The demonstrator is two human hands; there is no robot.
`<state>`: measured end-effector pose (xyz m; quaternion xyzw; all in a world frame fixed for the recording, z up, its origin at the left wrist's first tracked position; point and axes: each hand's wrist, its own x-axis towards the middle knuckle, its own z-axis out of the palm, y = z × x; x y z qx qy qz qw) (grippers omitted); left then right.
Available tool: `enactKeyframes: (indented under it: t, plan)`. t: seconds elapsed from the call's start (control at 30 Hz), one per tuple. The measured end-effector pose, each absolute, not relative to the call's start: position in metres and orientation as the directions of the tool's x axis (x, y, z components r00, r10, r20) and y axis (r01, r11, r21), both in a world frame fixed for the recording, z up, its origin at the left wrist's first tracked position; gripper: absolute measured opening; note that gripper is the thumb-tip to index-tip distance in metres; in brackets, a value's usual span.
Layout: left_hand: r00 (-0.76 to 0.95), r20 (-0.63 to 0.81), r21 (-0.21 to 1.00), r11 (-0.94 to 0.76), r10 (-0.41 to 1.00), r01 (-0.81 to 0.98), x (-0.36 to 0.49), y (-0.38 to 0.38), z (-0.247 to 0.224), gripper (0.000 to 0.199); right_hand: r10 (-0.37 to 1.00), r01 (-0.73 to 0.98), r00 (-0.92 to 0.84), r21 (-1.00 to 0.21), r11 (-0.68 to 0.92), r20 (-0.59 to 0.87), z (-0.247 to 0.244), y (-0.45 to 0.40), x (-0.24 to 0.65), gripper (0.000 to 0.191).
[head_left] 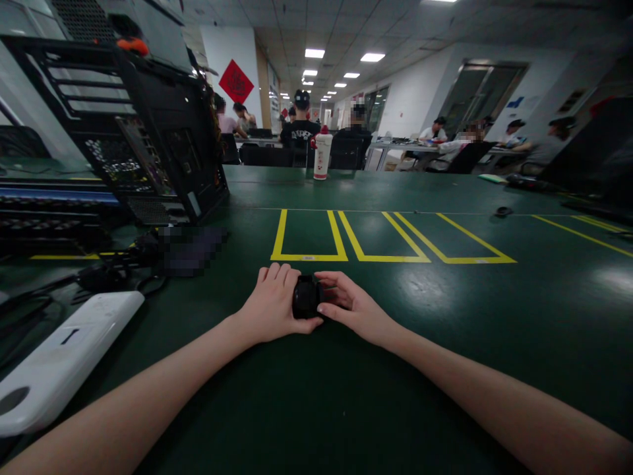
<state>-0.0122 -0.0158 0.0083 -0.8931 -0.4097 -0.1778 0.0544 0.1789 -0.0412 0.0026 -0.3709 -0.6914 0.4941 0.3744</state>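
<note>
A small, glossy, rounded black object [305,300] is held low over or on the green table, between my two hands. I cannot make out its kind. My left hand [275,300] is closed round its left side, with the thumb below it and the fingers along the far side. From the right, my right hand [352,305] has curled fingers and a thumb tip against the object's right edge. Part of the object is hidden behind my fingers.
Yellow tape outlines [309,258] mark the green table [316,409] beyond my hands. To the left stand an open black computer case [163,132], tangled cables [113,270] and a long white device [69,356]. A white-and-red bottle [321,155] stands farther back. Several people sit beyond.
</note>
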Motion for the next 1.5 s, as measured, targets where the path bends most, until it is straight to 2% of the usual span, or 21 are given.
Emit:
enactKeyframes:
  t: [0.2,0.4,0.63,0.87,1.03,1.23,1.5]
  plan:
    - [0.597,0.376,0.031,-0.653,0.709,0.756,-0.0117,-0.0154,0.0065,0.066,0.86,0.09,-0.48,-0.965,0.248,0.176,0.0002,-0.0416,0.1794,0.038]
    - [0.604,0.365,0.04,-0.66,0.708,0.75,-0.0129,-0.0148,0.0084,0.067,0.875,0.055,-0.446,-0.97,0.236,0.188,-0.0008,-0.0399,0.1794,0.026]
    - [0.602,0.361,0.047,-0.658,0.713,0.752,-0.013,-0.0155,0.0085,0.065,0.881,0.114,-0.455,-0.972,0.205,0.133,0.002,-0.039,0.1804,0.04]
    - [0.605,0.356,0.056,-0.662,0.712,0.747,-0.0127,-0.0164,0.0092,0.065,0.868,0.088,-0.469,-0.97,0.228,0.162,-0.0006,-0.0406,0.1801,0.039]
    - [0.601,0.36,0.033,-0.653,0.714,0.756,-0.0121,-0.0155,0.0088,0.066,0.879,0.069,-0.448,-0.974,0.217,0.165,-0.0019,-0.0397,0.1786,0.027]
    - [0.604,0.356,0.033,-0.655,0.713,0.755,-0.0122,-0.016,0.0086,0.065,0.89,0.134,-0.433,-0.965,0.224,0.146,-0.0022,-0.0389,0.1784,0.037]
    - [0.606,0.357,0.038,-0.66,0.711,0.751,-0.0125,-0.0169,0.0097,0.067,0.86,0.146,-0.475,-0.947,0.288,0.188,0.0016,-0.0444,0.1796,0.036]
